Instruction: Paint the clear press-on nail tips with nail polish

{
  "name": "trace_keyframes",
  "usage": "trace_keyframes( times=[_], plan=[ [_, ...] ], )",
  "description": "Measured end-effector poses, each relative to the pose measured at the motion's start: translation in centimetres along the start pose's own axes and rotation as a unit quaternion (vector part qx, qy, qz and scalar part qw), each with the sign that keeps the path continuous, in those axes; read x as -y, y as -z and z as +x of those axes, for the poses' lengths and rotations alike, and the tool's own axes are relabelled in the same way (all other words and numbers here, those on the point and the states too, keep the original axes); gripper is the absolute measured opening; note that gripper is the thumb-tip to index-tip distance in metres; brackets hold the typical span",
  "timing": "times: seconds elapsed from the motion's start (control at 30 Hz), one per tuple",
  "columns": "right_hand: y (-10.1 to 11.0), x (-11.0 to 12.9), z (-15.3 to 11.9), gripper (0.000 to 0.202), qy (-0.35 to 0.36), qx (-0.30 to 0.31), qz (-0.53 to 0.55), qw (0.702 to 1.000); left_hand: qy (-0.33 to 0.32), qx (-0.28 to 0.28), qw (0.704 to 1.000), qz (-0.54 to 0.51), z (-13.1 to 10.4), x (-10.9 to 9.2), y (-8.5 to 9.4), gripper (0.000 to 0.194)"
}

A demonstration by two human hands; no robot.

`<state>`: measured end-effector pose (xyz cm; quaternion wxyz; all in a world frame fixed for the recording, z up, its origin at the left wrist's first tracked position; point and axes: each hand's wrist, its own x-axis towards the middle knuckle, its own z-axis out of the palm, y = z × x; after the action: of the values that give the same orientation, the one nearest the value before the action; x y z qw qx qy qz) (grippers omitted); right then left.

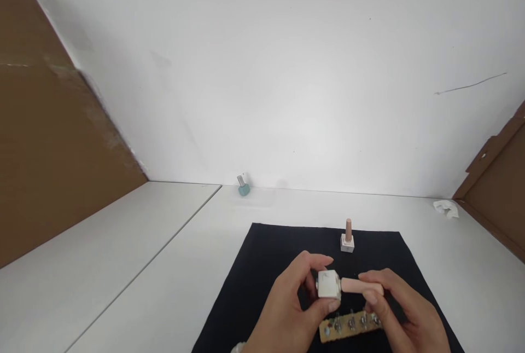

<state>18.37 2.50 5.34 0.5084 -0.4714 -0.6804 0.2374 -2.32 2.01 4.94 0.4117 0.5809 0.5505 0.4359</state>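
Observation:
Above the black cloth (262, 276), my left hand (289, 309) pinches a white square nail polish bottle (327, 285) between thumb and fingers, tipped on its side. The long pink cap (356, 285) points right from the bottle's neck, and my right hand (404, 306) grips its far end. Whether the cap is loose or screwed on I cannot tell. Beneath both hands lies a yellowish strip (348, 327) carrying several small shiny clear or metallic pieces; my right hand partly covers it. Another nail polish bottle (347, 242), white with a pinkish cap, stands upright farther back on the cloth.
Near the back wall lies a teal bottle with a silver cap (243, 187), tilted over. A crumpled white tissue (446, 208) rests at the far right. Brown cardboard panels (53, 123) flank the white table (135, 265), which has a seam on the left.

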Motion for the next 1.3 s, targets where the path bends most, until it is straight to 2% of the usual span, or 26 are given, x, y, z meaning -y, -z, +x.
trace_keyframes(
  times=[0.1,0.2,0.27,0.33,0.43,0.5,0.63,0.7,0.77,0.87,0.93,1.03,1.1,1.17,1.3],
  plan=[
    [0.0,-0.2,0.3,0.038,-0.070,0.039,0.038,0.996,-0.037,-0.011,0.999,0.018,-0.2,0.6,0.0,0.038],
    [-0.4,-0.3,0.1,0.039,-0.107,0.035,0.075,0.991,-0.021,-0.002,1.000,-0.006,0.0,0.5,0.2,0.037],
    [-0.5,-0.2,-0.1,0.035,-0.078,0.017,0.074,0.994,0.008,0.007,0.999,-0.035,0.2,0.0,0.4,0.040],
    [-0.4,-0.1,-0.2,0.028,-0.019,0.004,0.057,0.998,0.038,0.012,0.998,-0.053,0.3,-0.5,0.4,0.045],
    [0.0,0.0,0.0,0.025,0.035,0.007,0.020,0.999,0.059,0.018,0.997,-0.045,0.3,-1.0,0.2,0.052],
    [0.2,0.0,0.3,0.030,0.002,0.027,0.008,1.000,0.050,0.026,0.998,-0.027,0.2,-0.9,0.1,0.055],
    [0.3,-0.2,0.7,0.041,-0.121,0.077,0.058,0.988,0.030,0.045,0.998,-0.010,-0.1,-0.5,0.0,0.056],
    [0.2,-0.4,0.6,0.039,-0.139,0.077,0.085,0.984,0.039,0.042,0.998,-0.026,-0.1,-0.6,0.1,0.053],
    [0.2,-0.5,0.4,0.032,-0.107,0.054,0.081,0.989,0.054,0.031,0.997,-0.053,0.1,-1.1,0.3,0.048],
    [0.2,-0.8,0.2,0.021,0.017,0.023,0.018,0.999,0.073,0.026,0.994,-0.072,0.3,-1.8,0.3,0.044],
    [0.3,-0.9,0.1,0.017,0.072,0.003,-0.024,0.997,0.074,0.024,0.995,-0.061,0.3,-1.9,0.2,0.043],
    [0.4,-1.1,0.3,0.016,0.086,0.002,-0.051,0.995,0.056,0.011,0.998,-0.023,0.3,-1.4,-0.1,0.043],
    [0.4,-1.2,0.4,0.014,0.088,0.029,-0.058,0.994,0.030,0.007,1.000,-0.002,0.2,-0.7,-0.2,0.043],
    [0.5,-1.2,0.7,0.017,0.080,0.047,-0.058,0.994,-0.007,0.009,1.000,0.006,0.2,-0.1,-0.4,0.042],
    [0.5,-0.9,0.9,0.016,0.050,0.038,-0.020,0.998,-0.054,0.019,0.998,0.007,0.1,-0.1,-0.4,0.032]
  ],
)
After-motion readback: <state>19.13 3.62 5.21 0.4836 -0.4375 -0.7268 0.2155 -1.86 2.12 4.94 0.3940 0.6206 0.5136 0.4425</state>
